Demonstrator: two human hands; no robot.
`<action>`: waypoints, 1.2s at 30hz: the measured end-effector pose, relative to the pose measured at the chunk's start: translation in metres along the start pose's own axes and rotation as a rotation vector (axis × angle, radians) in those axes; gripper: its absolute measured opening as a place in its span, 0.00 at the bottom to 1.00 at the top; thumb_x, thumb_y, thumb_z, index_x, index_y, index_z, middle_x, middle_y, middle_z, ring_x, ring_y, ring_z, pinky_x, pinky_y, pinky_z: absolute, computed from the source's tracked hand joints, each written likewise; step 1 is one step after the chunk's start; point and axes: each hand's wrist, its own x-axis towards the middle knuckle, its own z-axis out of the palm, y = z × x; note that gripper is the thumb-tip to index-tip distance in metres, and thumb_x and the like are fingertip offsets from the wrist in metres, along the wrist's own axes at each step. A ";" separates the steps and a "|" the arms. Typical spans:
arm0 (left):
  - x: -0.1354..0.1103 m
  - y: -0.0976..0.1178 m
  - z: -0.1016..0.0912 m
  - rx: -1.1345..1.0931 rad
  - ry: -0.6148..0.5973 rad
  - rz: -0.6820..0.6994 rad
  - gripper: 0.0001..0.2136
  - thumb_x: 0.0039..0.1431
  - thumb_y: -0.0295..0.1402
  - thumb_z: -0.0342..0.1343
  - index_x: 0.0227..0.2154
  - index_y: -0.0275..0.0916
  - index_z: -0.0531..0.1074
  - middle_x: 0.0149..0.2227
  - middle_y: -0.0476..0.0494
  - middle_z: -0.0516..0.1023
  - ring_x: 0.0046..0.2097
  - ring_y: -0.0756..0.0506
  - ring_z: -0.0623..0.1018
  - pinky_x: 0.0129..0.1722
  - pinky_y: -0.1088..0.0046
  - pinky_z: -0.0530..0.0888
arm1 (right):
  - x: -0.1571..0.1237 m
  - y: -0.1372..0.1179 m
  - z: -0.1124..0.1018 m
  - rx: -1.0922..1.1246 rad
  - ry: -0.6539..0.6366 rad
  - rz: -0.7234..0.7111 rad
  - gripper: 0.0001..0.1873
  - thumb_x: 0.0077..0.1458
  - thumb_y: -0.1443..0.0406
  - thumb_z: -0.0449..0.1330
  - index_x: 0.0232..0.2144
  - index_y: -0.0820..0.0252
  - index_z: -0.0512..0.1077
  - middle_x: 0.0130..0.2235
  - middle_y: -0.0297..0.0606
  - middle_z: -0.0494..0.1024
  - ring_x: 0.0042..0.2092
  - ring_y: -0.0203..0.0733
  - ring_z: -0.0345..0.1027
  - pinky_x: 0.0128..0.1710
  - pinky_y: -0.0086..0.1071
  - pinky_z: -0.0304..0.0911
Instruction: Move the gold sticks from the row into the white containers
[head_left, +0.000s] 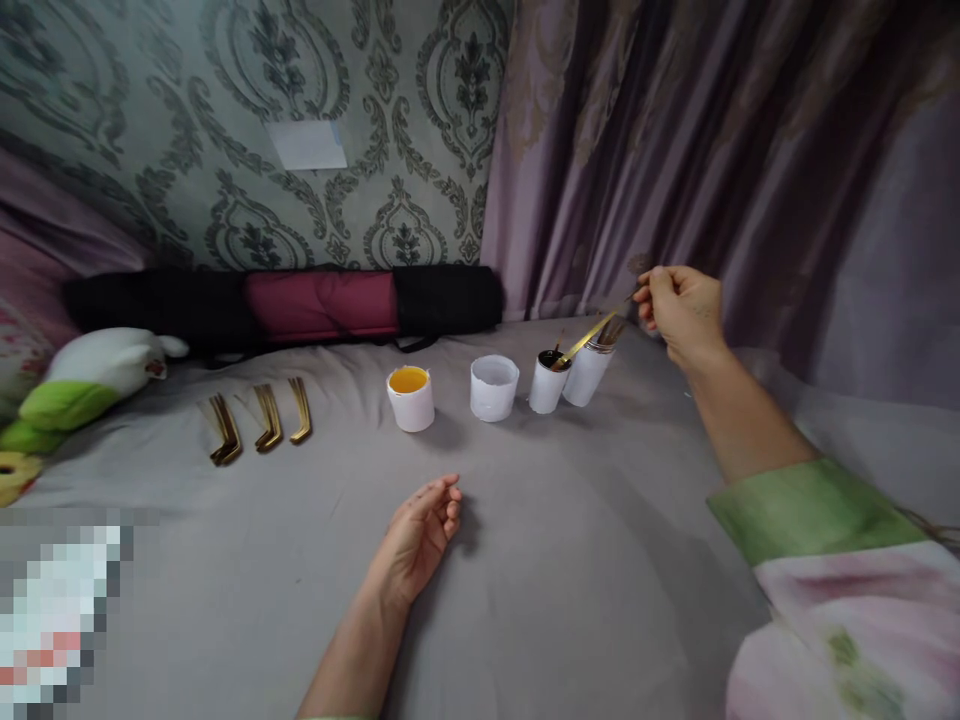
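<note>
– Spills are the worry in the head view. The right hand (679,310) pinches the upper end of a gold stick (592,335) between thumb and fingers. The stick slants down so that its tip sits in the dark cup (547,385).
– Where does that cup stand?
– On the grey sheet (570,560), third in a row of four. It seems to touch the tool cup (587,375) just behind it to the right. The sheet looks soft, so I judge that a sideways push from the slanted stick could tip the cup and take its neighbour with it.
– And the left hand (420,535)?
– Empty, with the fingers loosely curled. It rests on the sheet well apart from the cups, so nothing steadies the dark cup.
– Anything else at risk?
– The white cup (493,387) and the yellow cup (410,398) stand near, to the left. The yellow one looks nearly full, so a jolt through the bedding could slop it. Dark drips off the stick's tip would mark the sheet.
– The bent gold tools (262,425)?
– They lie far to the left, clear of all that.
</note>
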 end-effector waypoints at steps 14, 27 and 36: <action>0.002 -0.001 -0.003 -0.003 -0.011 0.005 0.09 0.52 0.27 0.53 0.37 0.30 0.68 0.28 0.45 0.69 0.25 0.55 0.68 0.21 0.81 0.66 | 0.017 0.018 0.009 -0.230 -0.011 -0.207 0.15 0.55 0.58 0.47 0.30 0.60 0.69 0.24 0.36 0.72 0.18 0.31 0.61 0.18 0.27 0.57; 0.001 -0.001 -0.002 -0.002 -0.001 0.009 0.09 0.52 0.26 0.53 0.37 0.30 0.68 0.28 0.45 0.69 0.25 0.55 0.68 0.22 0.81 0.66 | 0.004 0.020 0.023 -0.391 -0.132 -0.244 0.13 0.54 0.60 0.47 0.29 0.60 0.69 0.24 0.36 0.74 0.23 0.35 0.65 0.27 0.31 0.61; 0.002 -0.001 -0.003 -0.005 -0.014 0.010 0.09 0.52 0.26 0.53 0.37 0.30 0.68 0.28 0.45 0.69 0.25 0.55 0.68 0.22 0.81 0.66 | -0.010 0.015 0.032 -0.438 -0.220 -0.204 0.11 0.53 0.65 0.48 0.27 0.61 0.69 0.25 0.36 0.74 0.26 0.35 0.67 0.29 0.29 0.61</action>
